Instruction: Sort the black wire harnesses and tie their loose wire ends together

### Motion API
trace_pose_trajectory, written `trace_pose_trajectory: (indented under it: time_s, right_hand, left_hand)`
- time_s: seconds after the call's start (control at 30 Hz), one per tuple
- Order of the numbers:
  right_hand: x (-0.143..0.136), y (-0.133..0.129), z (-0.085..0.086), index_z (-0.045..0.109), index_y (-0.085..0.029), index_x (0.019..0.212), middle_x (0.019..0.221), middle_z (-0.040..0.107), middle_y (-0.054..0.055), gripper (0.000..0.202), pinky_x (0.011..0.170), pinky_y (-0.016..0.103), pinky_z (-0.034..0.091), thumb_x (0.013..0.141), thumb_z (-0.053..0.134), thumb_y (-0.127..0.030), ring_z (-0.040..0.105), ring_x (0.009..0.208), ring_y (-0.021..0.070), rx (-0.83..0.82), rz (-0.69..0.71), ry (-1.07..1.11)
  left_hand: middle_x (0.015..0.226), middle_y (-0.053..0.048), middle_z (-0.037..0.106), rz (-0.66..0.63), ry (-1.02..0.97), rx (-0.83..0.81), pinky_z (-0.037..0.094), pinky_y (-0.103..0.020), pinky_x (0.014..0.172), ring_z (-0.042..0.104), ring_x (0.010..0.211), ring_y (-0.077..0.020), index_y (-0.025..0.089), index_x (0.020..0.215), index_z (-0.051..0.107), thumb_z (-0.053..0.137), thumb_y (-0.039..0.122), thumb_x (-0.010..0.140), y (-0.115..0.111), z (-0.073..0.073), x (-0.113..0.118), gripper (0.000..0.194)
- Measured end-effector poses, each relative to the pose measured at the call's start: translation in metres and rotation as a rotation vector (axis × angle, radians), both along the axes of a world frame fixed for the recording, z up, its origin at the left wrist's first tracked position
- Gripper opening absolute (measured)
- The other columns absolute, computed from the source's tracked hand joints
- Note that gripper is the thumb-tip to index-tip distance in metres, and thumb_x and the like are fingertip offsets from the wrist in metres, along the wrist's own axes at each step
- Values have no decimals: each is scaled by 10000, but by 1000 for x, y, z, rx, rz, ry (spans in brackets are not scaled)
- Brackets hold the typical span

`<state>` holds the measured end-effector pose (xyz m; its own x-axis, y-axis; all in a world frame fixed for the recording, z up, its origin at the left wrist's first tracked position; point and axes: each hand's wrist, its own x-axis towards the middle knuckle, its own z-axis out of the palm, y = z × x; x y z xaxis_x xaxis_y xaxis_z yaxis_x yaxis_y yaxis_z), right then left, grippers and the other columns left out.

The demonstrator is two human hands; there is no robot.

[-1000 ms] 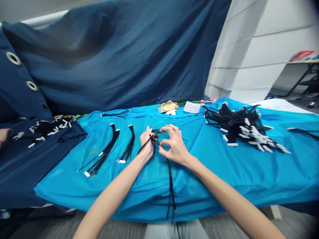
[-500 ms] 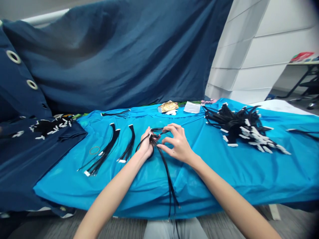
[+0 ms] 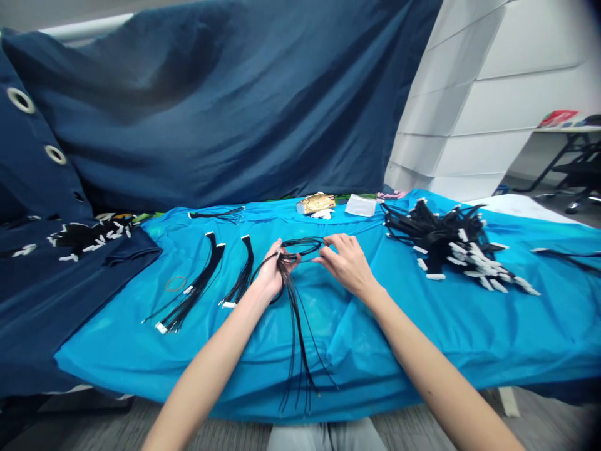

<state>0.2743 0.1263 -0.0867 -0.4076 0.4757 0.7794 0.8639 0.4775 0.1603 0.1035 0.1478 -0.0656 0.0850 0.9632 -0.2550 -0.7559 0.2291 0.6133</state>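
Black wires (image 3: 288,282) are hanging from the left hand (image 3: 271,274), whose fingers are gripping them near the top, above the blue-covered table (image 3: 357,357). The right hand (image 3: 346,260) is pinching a thin wire between thumb and fingertips, while coiled loops (image 3: 303,240) are bridging both hands. Separate bundles (image 3: 243,269) are lying leftward; a white-ended pile (image 3: 439,235) is resting at right.

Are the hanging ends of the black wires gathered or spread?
Spread: below the left hand, the black wires fan apart, blue cover showing between them.
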Motion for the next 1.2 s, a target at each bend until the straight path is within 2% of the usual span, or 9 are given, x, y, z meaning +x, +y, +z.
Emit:
trace_pose_trajectory:
  time_s: [0.13, 0.23, 0.4, 0.6, 0.7, 0.77, 0.87, 1.0, 1.2]
  right_hand:
    - [0, 1, -1, 583, -179, 752, 838, 522, 60, 278, 697, 287, 274, 882, 428, -370, 401, 776, 158, 29, -62, 71]
    - [-2, 2, -3, 594, -179, 746, 837, 510, 59, 282, 685, 283, 264, 879, 437, -371, 394, 776, 157, 35, -88, 88]
    - [-6, 2, -6, 609, -185, 729, 833, 497, 57, 266, 674, 287, 253, 861, 472, -371, 385, 781, 160, 27, -121, 67]
    - [-13, 1, -10, 624, -179, 711, 900, 503, 79, 270, 697, 308, 283, 862, 470, -341, 404, 836, 178, -69, -89, 21]
    - [-16, -3, -12, 643, -196, 804, 1057, 496, 98, 188, 791, 348, 307, 853, 481, -279, 399, 995, 217, -18, -63, 51]
    - [-19, -6, -12, 640, -226, 902, 1141, 481, 93, 158, 859, 379, 300, 836, 496, -234, 368, 1087, 233, 82, -17, 116]
    - [-26, -12, -13, 630, -248, 930, 1024, 557, 61, 161, 836, 340, 328, 820, 518, -214, 442, 997, 181, 184, 158, 167]
    - [-36, -15, -13, 623, -211, 913, 827, 610, 29, 144, 664, 274, 345, 829, 508, -191, 501, 781, 118, 168, 367, 106]
    - [-35, -14, -13, 614, -204, 955, 853, 635, 27, 182, 621, 255, 372, 861, 464, -161, 545, 775, 96, 197, 504, 48]
  left_hand:
    - [435, 43, 420, -146, 21, -18, 521, -293, 594, 421, 391, -55, 148, 558, 405, 467, 205, 847, -7, 2, 3, 301]
    - [440, 50, 417, -168, 8, -22, 529, -312, 606, 394, 378, -45, 143, 581, 423, 457, 178, 848, -8, -1, 5, 271]
    - [443, 54, 406, -215, -29, -27, 530, -396, 717, 384, 378, -38, 139, 571, 426, 431, 171, 856, -5, -6, 4, 287]
    - [437, 50, 404, -89, -50, -65, 522, -298, 600, 399, 383, -45, 139, 552, 411, 438, 190, 859, -3, -5, 4, 313]
    - [439, 48, 418, -52, -53, -83, 509, -280, 568, 412, 381, -54, 145, 573, 421, 461, 204, 850, -1, -4, 3, 285]
    - [441, 54, 425, -45, -40, -83, 505, -269, 560, 410, 371, -54, 150, 597, 429, 492, 211, 834, -1, -3, 3, 252]
    - [447, 59, 433, -70, 2, -85, 460, -196, 477, 405, 356, -44, 151, 617, 433, 560, 242, 792, 0, -5, 4, 235]
    - [461, 34, 457, -140, 60, -89, 315, -146, 344, 400, 351, -38, 150, 588, 422, 570, 299, 780, 0, -6, 7, 285]
    - [445, 43, 430, -165, 103, -63, 280, -147, 343, 355, 336, -24, 147, 557, 406, 588, 330, 763, -6, -3, 11, 330]
